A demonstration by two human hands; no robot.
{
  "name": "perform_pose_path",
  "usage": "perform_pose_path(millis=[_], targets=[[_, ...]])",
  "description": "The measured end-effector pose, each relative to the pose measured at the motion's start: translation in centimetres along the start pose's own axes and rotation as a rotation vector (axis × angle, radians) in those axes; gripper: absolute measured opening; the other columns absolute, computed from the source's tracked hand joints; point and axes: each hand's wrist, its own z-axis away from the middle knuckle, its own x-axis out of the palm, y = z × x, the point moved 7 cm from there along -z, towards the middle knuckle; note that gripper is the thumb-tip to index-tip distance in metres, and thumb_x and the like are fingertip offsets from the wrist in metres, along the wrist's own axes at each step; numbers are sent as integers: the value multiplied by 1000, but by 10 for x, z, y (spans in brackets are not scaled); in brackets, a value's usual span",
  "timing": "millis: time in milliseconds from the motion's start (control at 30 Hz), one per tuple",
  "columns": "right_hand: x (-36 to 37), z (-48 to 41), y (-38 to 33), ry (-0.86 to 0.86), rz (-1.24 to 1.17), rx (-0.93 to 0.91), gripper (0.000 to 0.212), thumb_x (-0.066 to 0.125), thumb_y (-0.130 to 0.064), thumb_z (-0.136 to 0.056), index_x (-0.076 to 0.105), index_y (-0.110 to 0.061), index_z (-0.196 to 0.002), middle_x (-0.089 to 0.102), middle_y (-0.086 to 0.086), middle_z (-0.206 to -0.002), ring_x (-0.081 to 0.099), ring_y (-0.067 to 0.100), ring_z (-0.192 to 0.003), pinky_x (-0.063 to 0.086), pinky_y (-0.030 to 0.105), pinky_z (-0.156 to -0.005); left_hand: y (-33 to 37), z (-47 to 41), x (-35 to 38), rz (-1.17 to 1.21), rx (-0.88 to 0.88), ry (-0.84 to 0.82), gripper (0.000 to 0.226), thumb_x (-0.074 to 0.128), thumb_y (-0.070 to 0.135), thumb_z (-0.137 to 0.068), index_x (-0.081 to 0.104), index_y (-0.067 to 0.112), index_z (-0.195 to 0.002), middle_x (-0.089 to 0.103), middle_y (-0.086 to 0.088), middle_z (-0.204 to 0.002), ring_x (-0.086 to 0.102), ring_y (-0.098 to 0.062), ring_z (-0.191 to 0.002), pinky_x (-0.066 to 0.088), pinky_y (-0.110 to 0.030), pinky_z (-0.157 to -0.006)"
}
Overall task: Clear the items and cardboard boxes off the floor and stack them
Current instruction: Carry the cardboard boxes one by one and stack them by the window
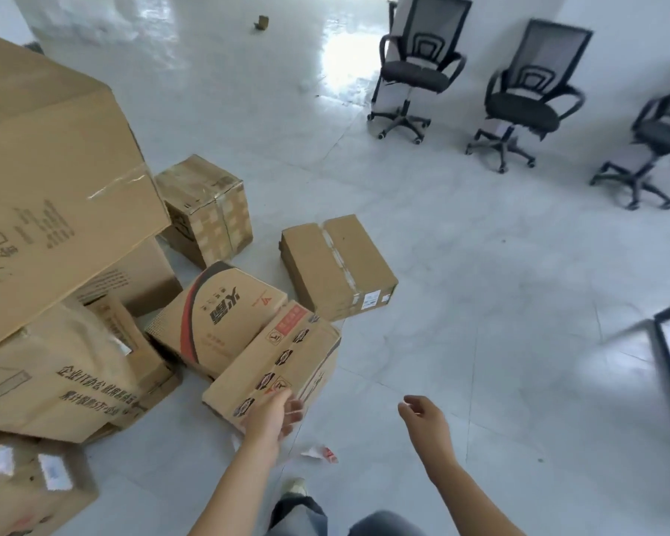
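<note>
Matt brown cardboard for boxes (225, 319), glossy tape (119, 185) at 9 o'clock; glossy pale floor (480, 284); black mesh chairs (527, 110) at 1 o'clock.

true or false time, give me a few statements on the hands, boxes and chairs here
1. The left hand reaches the near end of the red-labelled box. True.
2. The right hand carries a box. False: it holds nothing and hangs in the air.
3. Three black office chairs stand on the floor. True.
4. The taped box sits on top of another box. False: it lies by itself on the floor.
</note>
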Motion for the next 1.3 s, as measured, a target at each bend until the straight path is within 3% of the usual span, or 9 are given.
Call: perform_pose_path(millis=[300, 600, 733, 833, 933, 1067, 1233, 1300], targets=[[-38, -59, 18, 50, -25, 147, 35, 56, -17, -89, 55, -11, -124, 57, 9, -119, 51, 15, -98, 37, 24, -83, 8, -40, 113, -269, -127, -189, 15, 50, 10, -92, 61, 5, -82, 65, -10, -73, 57, -20, -60, 39, -25, -57], [-179, -228, -51, 180, -235, -21, 39, 56, -21, -90, 51, -15, -128, 51, 2, -111, 50, 16, -105, 39, 26, -84, 90, -100, 277, -280, -23, -139, 16, 48, 9, -93, 57, 5, -79, 61, -10, -72, 54, -21, -60, 34, -25, -54], [-234, -282, -64, 198, -284, -15, 37, 56, -21, -90, 52, -15, -126, 53, 4, -115, 51, 16, -106, 39, 26, -85, 117, -101, 365, -346, 62, -186, 16, 50, 11, -93, 60, 6, -80, 64, -10, -74, 57, -22, -63, 38, -26, -58], [-233, -306, -63, 123, -259, 56, 39, 55, -22, -90, 51, -14, -128, 53, 5, -120, 50, 14, -102, 42, 26, -86, 127, -107, 401, -401, 82, -190, 16, 50, 12, -93, 60, 7, -83, 65, -10, -76, 58, -22, -66, 40, -27, -61], [-222, -327, -59, 29, -195, 97, 40, 54, -24, -90, 50, -16, -129, 53, 6, -125, 51, 14, -104, 43, 28, -91, 132, -123, 412, -362, 16, -139, 18, 48, 10, -94, 59, 5, -81, 62, -12, -74, 54, -23, -62, 38, -27, -57], [-240, -389, -87, 44, -201, 100, 40, 53, -22, -90, 50, -14, -129, 53, 6, -125, 50, 14, -101, 41, 25, -86, 161, -165, 432, -280, -19, -71, 22, 48, 11, -95, 57, 7, -75, 60, -10, -71, 53, -22, -60, 36, -27, -55], [-248, -467, -152, 19, -104, 22, 38, 54, -23, -90, 52, -15, -127, 53, 4, -121, 52, 15, -106, 42, 25, -85, 242, -224, 488, -164, 11, -89, 21, 47, 10, -95, 56, 7, -76, 60, -8, -66, 57, -16, -45, 37, -25, -51], [-250, -497, -182, 21, -68, -12, 38, 54, -23, -90, 52, -14, -127, 53, 4, -122, 52, 15, -108, 42, 25, -87, 284, -241, 511, -146, 55, -122, 20, 47, 9, -95, 56, 6, -77, 60, -9, -68, 56, -17, -48, 39, -23, -48]])
